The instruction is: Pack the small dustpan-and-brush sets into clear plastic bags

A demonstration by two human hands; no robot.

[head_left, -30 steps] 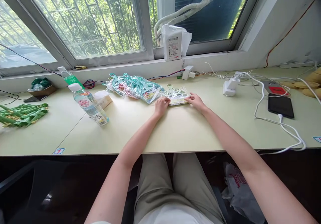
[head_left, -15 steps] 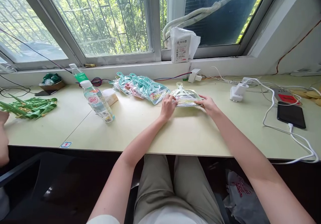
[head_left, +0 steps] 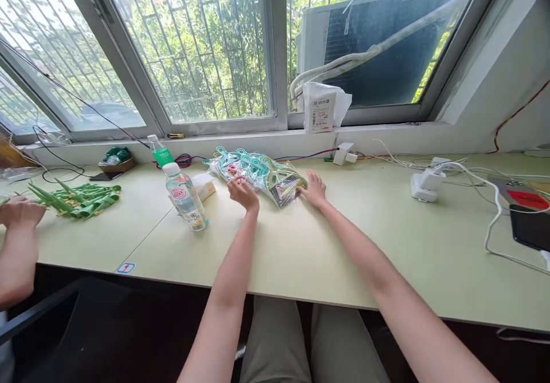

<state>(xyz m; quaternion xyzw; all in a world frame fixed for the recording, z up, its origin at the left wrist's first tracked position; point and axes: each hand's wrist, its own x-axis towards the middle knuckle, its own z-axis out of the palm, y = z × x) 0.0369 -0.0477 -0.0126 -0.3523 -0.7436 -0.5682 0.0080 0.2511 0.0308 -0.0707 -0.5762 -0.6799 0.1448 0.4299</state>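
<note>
A pile of clear-wrapped packs with teal looped tops (head_left: 244, 161) lies on the table below the window. At its right end is a yellowish-cream looped pack (head_left: 281, 182) in clear plastic, resting against the teal ones. My right hand (head_left: 315, 189) is at that pack's right side, fingers stretched and thumb at its edge. Curled fingers show on my left hand (head_left: 244, 193), at the front left of the pile. What those fingers hold, if anything, is hidden.
Two bottles, one green-labelled (head_left: 161, 151) and one clear (head_left: 187, 200), stand left of the pile, near a tissue pack (head_left: 204, 188). A co-worker's hand (head_left: 21, 211) is beside folded green leaves (head_left: 81, 198). White chargers (head_left: 425, 185), cables and a phone (head_left: 530, 225) lie right.
The cream pack has moved left onto the right end of the pile. Both my hands have shifted left, and the right fingers have spread. The co-worker's hand has come further into view.
</note>
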